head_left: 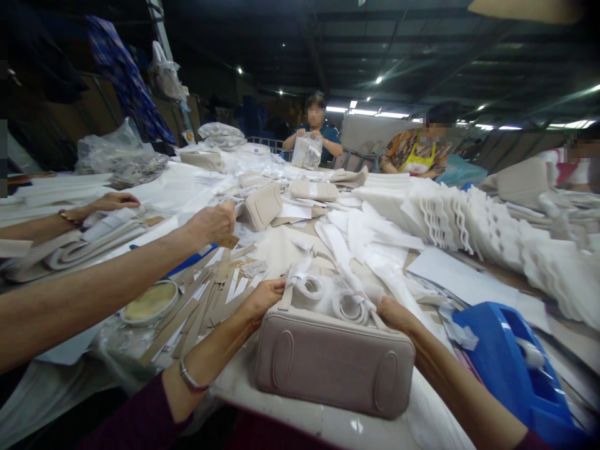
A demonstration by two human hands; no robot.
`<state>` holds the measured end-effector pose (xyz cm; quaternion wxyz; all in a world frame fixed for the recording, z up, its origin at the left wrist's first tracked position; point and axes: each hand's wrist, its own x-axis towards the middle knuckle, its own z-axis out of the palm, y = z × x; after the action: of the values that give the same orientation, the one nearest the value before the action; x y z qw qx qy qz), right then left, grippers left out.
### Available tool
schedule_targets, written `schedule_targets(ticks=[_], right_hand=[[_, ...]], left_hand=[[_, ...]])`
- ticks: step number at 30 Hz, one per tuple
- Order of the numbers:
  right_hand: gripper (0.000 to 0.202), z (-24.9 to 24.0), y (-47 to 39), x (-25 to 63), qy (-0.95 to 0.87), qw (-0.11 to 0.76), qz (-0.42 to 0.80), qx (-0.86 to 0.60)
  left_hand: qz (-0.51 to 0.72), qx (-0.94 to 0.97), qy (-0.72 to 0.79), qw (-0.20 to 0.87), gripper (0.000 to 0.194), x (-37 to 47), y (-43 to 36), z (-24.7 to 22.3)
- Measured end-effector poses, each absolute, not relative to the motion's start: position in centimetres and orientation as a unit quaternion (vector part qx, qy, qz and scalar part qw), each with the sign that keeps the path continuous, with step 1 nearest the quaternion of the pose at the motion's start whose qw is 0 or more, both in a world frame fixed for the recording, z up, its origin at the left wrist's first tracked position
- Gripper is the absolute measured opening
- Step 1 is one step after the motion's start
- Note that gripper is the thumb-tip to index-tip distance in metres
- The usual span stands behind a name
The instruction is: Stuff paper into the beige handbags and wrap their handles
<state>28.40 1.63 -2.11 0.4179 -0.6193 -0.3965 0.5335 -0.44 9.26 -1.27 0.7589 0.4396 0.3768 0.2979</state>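
Observation:
A pale greige handbag point(335, 362) lies at the table's front edge with its base turned toward me. My left hand point(266, 301), below a bracelet and a purple sleeve, is closed on the bag's upper left side near a strap. On the opposite side, my right hand point(396, 312) grips the bag's upper right, its fingers partly hidden. Between my hands, rolled white-wrapped straps point(349, 306) rest on the bag, and white wrapping covers the handle behind them.
A co-worker's hand point(213, 222) reaches in from the left, near a tape-like round container point(150, 302) and card strips point(199, 319). A blue tape dispenser point(510, 362) stands right. White foam sheets point(469, 219) and another bag point(263, 205) lie beyond. Other people work across the table.

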Motion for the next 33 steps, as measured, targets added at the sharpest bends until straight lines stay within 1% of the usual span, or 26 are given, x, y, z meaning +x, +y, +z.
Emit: schedule_targets(ticks=[4, 10, 12, 16, 18, 20, 22, 23, 25, 26, 28, 30, 33], right_hand=[[0.024, -1.5, 1.8, 28.0, -0.412, 0.390, 0.574, -0.591], [0.026, -1.0, 1.4, 28.1, -0.451, 0.334, 0.610, -0.559], [0.024, -1.2, 0.5, 28.8, -0.473, 0.327, 0.628, -0.525], [0.015, -1.3, -2.0, 30.9, -0.488, 0.314, 0.703, -0.412], [0.013, -1.0, -3.2, 31.8, -0.486, 0.290, 0.725, -0.392], [0.016, -0.5, -3.6, 32.2, -0.493, 0.286, 0.715, -0.405], [0.017, -0.1, -3.3, 32.2, -0.519, 0.316, 0.659, -0.444], [0.020, -0.1, -2.8, 32.1, -0.540, 0.338, 0.605, -0.478], [0.031, -0.3, -1.7, 31.8, -0.585, 0.375, 0.453, -0.559], [0.037, -0.6, -1.0, 31.6, -0.605, 0.379, 0.372, -0.593], [0.041, -1.1, 0.0, 31.3, -0.643, 0.357, 0.259, -0.626], [0.034, -1.4, 0.7, 31.1, -0.676, 0.317, 0.212, -0.630], [0.018, -1.2, 0.9, 30.7, -0.691, 0.280, 0.177, -0.643]], left_hand=[[0.284, 0.474, 0.349, 0.757, 0.030, -1.2, 9.2, -1.6], [0.243, 0.540, 0.315, 0.742, 0.015, -2.3, 9.5, -2.5], [0.234, 0.558, 0.305, 0.736, 0.011, -2.5, 9.6, -2.8], [0.205, 0.604, 0.275, 0.719, 0.009, -3.1, 9.6, -2.6], [0.184, 0.641, 0.247, 0.703, 0.011, -3.5, 9.8, -2.2], [0.165, 0.678, 0.214, 0.684, 0.013, -3.9, 10.2, -1.8], [0.184, 0.701, 0.202, 0.658, 0.013, -3.8, 10.9, -1.5], [0.216, 0.708, 0.215, 0.637, 0.014, -3.6, 11.2, -1.4], [0.294, 0.722, 0.277, 0.561, 0.014, -2.9, 12.0, -1.4], [0.322, 0.733, 0.314, 0.511, 0.016, -2.4, 12.3, -1.5], [0.326, 0.763, 0.366, 0.422, 0.025, -1.4, 13.0, -1.9], [0.298, 0.798, 0.381, 0.360, 0.025, -0.5, 13.5, -2.6], [0.287, 0.824, 0.384, 0.301, 0.014, 0.4, 14.1, -3.6]])
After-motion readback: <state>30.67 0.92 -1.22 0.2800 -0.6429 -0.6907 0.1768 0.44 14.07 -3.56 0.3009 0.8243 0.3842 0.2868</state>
